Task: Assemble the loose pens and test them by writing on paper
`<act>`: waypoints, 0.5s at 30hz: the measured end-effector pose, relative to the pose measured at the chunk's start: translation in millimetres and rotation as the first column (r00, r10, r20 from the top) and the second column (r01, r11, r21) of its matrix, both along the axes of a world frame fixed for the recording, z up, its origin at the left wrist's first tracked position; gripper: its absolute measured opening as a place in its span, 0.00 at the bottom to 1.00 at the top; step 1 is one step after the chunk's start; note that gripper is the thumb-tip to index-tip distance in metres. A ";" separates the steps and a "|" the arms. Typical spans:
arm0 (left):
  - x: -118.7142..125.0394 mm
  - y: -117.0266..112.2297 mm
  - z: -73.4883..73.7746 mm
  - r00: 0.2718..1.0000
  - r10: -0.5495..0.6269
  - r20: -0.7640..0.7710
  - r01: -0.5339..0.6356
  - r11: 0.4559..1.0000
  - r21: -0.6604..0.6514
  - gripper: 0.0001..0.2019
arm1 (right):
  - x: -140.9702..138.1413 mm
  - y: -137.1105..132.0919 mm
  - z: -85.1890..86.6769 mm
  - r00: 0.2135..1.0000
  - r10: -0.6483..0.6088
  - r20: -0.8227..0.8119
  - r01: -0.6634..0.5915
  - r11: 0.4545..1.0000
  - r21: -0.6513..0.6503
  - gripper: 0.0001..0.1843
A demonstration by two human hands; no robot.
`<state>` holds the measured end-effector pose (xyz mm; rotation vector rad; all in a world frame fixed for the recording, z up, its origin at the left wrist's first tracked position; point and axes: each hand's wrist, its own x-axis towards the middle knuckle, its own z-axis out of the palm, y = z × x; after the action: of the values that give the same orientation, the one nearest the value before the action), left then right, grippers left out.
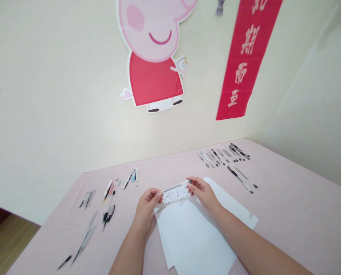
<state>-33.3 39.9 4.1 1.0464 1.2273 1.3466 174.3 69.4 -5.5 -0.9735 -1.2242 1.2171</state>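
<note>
My left hand (151, 204) and my right hand (202, 193) are both closed in a pinch, one at each end of a small piece of paper (174, 194) covered in dark handwriting. Along its upper edge runs a thin, dark-tipped stick like a pen refill (174, 187), its right end between my right fingertips. Whether the left fingers also grip the stick is hard to tell. Below them, white sheets of paper (196, 236) lie loosely stacked, partly under my right forearm.
Several pens and refills (216, 156) lie in a row at the back right, with two more pens (241, 179) in front. On the left are scattered pen parts (109, 217), caps and clear barrels (88, 235). The pink table (296, 214) meets the wall behind.
</note>
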 end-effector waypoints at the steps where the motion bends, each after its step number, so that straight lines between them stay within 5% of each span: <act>1: -0.2 0.0 -0.3 1.000 0.003 -0.001 -0.003 1.000 -0.002 0.10 | -0.2 0.2 -1.8 0.998 -0.018 0.066 0.017 1.000 0.024 0.16; 7: -1.2 0.6 -1.6 1.000 0.026 -0.003 -0.026 1.000 -0.010 0.11 | -2.9 -6.5 4.3 0.896 -0.162 0.413 0.064 0.968 0.241 0.11; 11: -1.5 1.9 -3.9 1.000 0.014 0.000 -0.014 1.000 -0.011 0.12 | -0.8 -11.6 17.9 0.828 -0.195 0.526 -0.032 0.920 0.391 0.09; 15: -2.1 2.6 -5.5 1.000 0.011 0.012 -0.010 1.000 -0.015 0.12 | 3.1 -13.6 24.5 0.676 -0.226 0.702 -0.163 0.883 0.441 0.07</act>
<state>-35.4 42.5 -1.5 1.0211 1.2340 1.3478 177.4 55.8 19.0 -1.1371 -2.0219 0.3917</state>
